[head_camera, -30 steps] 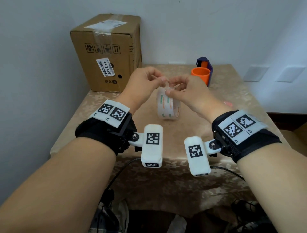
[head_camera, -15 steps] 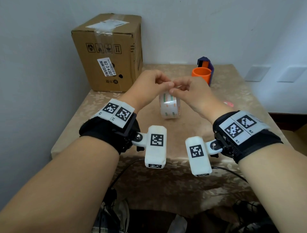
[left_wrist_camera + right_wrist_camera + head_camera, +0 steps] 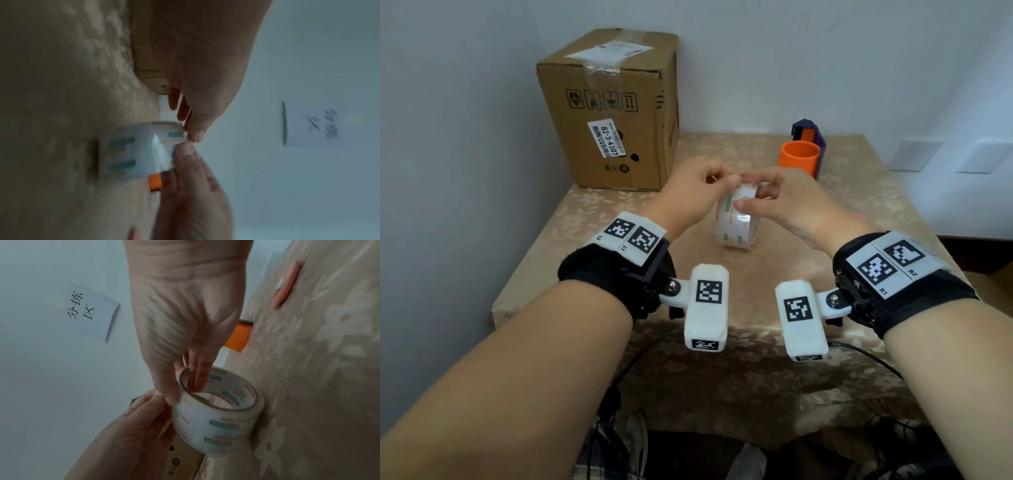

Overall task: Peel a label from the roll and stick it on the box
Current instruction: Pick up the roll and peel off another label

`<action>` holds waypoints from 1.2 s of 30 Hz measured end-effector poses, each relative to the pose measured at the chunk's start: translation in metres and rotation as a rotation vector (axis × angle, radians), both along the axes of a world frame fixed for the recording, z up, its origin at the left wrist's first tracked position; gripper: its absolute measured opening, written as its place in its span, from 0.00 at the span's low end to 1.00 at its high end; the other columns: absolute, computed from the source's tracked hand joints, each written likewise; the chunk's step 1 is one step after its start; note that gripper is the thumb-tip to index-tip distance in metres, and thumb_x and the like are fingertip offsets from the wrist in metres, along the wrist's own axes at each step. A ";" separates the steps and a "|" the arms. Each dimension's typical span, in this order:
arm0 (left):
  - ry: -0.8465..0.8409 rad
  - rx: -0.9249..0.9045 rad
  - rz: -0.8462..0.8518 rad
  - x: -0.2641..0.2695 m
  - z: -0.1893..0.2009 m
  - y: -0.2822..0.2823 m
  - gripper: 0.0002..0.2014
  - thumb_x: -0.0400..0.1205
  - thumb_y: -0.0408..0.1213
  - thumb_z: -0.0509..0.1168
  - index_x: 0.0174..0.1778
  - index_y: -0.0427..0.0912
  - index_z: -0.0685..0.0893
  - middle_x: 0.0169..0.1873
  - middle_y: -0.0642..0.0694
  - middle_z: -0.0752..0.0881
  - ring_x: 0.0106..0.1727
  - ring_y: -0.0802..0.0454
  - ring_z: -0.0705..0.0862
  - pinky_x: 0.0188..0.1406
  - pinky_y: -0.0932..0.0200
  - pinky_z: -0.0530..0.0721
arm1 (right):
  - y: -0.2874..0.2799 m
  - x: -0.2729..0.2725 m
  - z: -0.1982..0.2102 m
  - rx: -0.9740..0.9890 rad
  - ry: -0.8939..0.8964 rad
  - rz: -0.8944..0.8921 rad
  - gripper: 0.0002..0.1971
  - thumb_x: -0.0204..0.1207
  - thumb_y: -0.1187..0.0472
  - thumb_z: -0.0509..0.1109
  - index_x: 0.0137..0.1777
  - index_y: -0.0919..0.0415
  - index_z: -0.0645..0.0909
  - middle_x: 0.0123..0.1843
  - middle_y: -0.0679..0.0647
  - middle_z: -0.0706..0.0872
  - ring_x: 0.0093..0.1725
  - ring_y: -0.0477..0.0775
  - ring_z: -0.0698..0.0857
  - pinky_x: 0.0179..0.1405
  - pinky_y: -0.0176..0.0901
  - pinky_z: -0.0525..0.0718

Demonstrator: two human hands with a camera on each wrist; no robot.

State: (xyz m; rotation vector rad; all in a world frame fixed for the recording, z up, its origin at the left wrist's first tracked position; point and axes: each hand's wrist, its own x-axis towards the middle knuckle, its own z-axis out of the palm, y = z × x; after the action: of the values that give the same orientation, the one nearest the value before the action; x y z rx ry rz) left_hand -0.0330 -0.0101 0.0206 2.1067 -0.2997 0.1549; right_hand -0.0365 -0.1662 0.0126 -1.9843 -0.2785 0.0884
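A roll (image 3: pixel 738 222) of clear film with green and orange print stands on edge on the table (image 3: pixel 859 212). My right hand (image 3: pixel 746 192) grips it, fingers (image 3: pixel 197 378) inside the core and the thumb on the outer face of the roll (image 3: pixel 216 418). My left hand (image 3: pixel 722 180) pinches at the roll's top rim, fingertip to thumb, right against the right hand's fingers. Whether a loose end sits in that pinch is hidden. The brown cardboard box (image 3: pixel 613 109), taped on top and bearing one white label, stands at the table's back left, behind the hands. The left wrist view is blurred; it shows the roll (image 3: pixel 133 154).
An orange cup (image 3: pixel 799 159) and a purple holder (image 3: pixel 808 137) stand at the back right of the table. A small pink object (image 3: pixel 285 285) lies on the cloth to the right. Walls close in behind and on the left; a paper note (image 3: pixel 90 311) hangs there.
Both hands have stayed at the top of the roll. The right thumb has come down onto the roll's outer face. The roll has hardly shifted.
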 end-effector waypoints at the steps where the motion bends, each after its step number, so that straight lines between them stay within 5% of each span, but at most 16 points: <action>1: 0.078 -0.083 -0.007 -0.001 -0.001 -0.002 0.10 0.81 0.36 0.63 0.34 0.46 0.83 0.32 0.57 0.79 0.34 0.69 0.77 0.36 0.76 0.74 | 0.000 0.001 0.000 -0.003 -0.009 0.000 0.25 0.71 0.64 0.76 0.68 0.60 0.78 0.53 0.59 0.91 0.56 0.53 0.88 0.61 0.43 0.82; 5: 0.288 -0.236 -0.009 -0.001 0.002 -0.009 0.12 0.83 0.38 0.59 0.34 0.45 0.81 0.36 0.54 0.83 0.43 0.61 0.79 0.51 0.64 0.73 | -0.001 0.002 0.000 -0.030 -0.030 0.017 0.22 0.71 0.62 0.76 0.66 0.59 0.80 0.54 0.59 0.90 0.55 0.54 0.88 0.61 0.47 0.84; 8: 0.289 -0.257 0.008 0.002 0.004 -0.007 0.08 0.80 0.40 0.64 0.39 0.44 0.86 0.41 0.53 0.86 0.51 0.58 0.81 0.63 0.59 0.72 | -0.006 0.001 0.000 -0.020 -0.024 0.047 0.14 0.72 0.62 0.75 0.56 0.48 0.82 0.49 0.46 0.88 0.49 0.39 0.87 0.53 0.29 0.84; 10: 0.251 -0.261 0.009 0.003 0.006 -0.006 0.06 0.78 0.40 0.67 0.42 0.43 0.87 0.40 0.53 0.86 0.47 0.61 0.82 0.59 0.62 0.74 | -0.009 0.001 0.000 -0.007 -0.051 0.014 0.11 0.74 0.58 0.74 0.55 0.46 0.82 0.51 0.42 0.87 0.52 0.40 0.86 0.56 0.33 0.83; 14: 0.179 -0.243 0.014 0.002 0.005 -0.007 0.03 0.75 0.36 0.70 0.39 0.40 0.86 0.34 0.53 0.85 0.37 0.65 0.82 0.42 0.72 0.78 | -0.006 0.002 0.006 -0.016 -0.091 -0.068 0.07 0.76 0.59 0.72 0.51 0.60 0.86 0.53 0.58 0.90 0.56 0.56 0.88 0.61 0.57 0.86; 17: 0.154 -0.226 0.039 0.001 0.003 -0.007 0.05 0.77 0.37 0.69 0.41 0.39 0.85 0.32 0.54 0.82 0.31 0.68 0.79 0.37 0.73 0.75 | -0.001 0.007 0.009 -0.116 -0.130 -0.103 0.08 0.77 0.58 0.70 0.50 0.63 0.87 0.41 0.52 0.88 0.44 0.51 0.87 0.47 0.48 0.88; 19: 0.125 -0.216 0.057 0.001 0.003 -0.007 0.07 0.79 0.40 0.66 0.41 0.40 0.85 0.30 0.55 0.81 0.30 0.71 0.78 0.38 0.70 0.73 | 0.002 0.011 0.009 -0.201 -0.196 -0.165 0.08 0.77 0.57 0.70 0.48 0.61 0.87 0.33 0.44 0.80 0.34 0.42 0.78 0.38 0.38 0.80; 21: 0.098 -0.181 0.088 0.001 0.003 -0.007 0.10 0.81 0.44 0.63 0.44 0.41 0.84 0.31 0.55 0.79 0.32 0.71 0.78 0.40 0.67 0.73 | 0.004 0.014 0.007 -0.182 -0.190 -0.231 0.08 0.78 0.58 0.69 0.48 0.63 0.87 0.32 0.44 0.79 0.31 0.42 0.77 0.38 0.40 0.80; 25: 0.264 -0.096 0.054 0.000 0.001 0.000 0.21 0.76 0.56 0.64 0.54 0.43 0.78 0.46 0.51 0.83 0.48 0.54 0.83 0.48 0.58 0.82 | 0.005 0.015 0.005 0.102 -0.043 -0.290 0.07 0.78 0.64 0.69 0.51 0.66 0.86 0.34 0.50 0.84 0.35 0.52 0.84 0.44 0.47 0.88; 28: 0.316 -0.056 -0.033 -0.004 -0.005 0.000 0.18 0.75 0.49 0.69 0.54 0.42 0.82 0.42 0.51 0.86 0.42 0.56 0.84 0.36 0.67 0.79 | 0.006 0.014 0.003 0.156 -0.047 -0.257 0.08 0.76 0.66 0.70 0.54 0.67 0.86 0.35 0.50 0.84 0.35 0.48 0.82 0.41 0.39 0.86; 31: 0.182 0.005 0.006 -0.003 -0.005 -0.002 0.12 0.75 0.42 0.70 0.51 0.43 0.80 0.37 0.53 0.83 0.36 0.57 0.82 0.31 0.68 0.79 | 0.005 0.015 0.003 0.184 -0.063 -0.244 0.12 0.76 0.68 0.70 0.59 0.63 0.82 0.36 0.50 0.82 0.34 0.45 0.81 0.35 0.33 0.83; 36: -0.056 0.239 -0.007 0.005 0.010 -0.007 0.09 0.76 0.42 0.68 0.49 0.50 0.76 0.34 0.58 0.78 0.34 0.60 0.78 0.31 0.63 0.75 | -0.004 0.025 0.008 0.115 -0.116 -0.254 0.07 0.75 0.66 0.71 0.51 0.64 0.86 0.39 0.50 0.83 0.38 0.47 0.80 0.37 0.38 0.81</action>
State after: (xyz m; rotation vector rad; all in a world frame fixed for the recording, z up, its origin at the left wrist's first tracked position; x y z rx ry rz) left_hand -0.0278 -0.0169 0.0311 2.3403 -0.3743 0.1818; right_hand -0.0112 -0.1698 0.0210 -1.8965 -0.1017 -0.2020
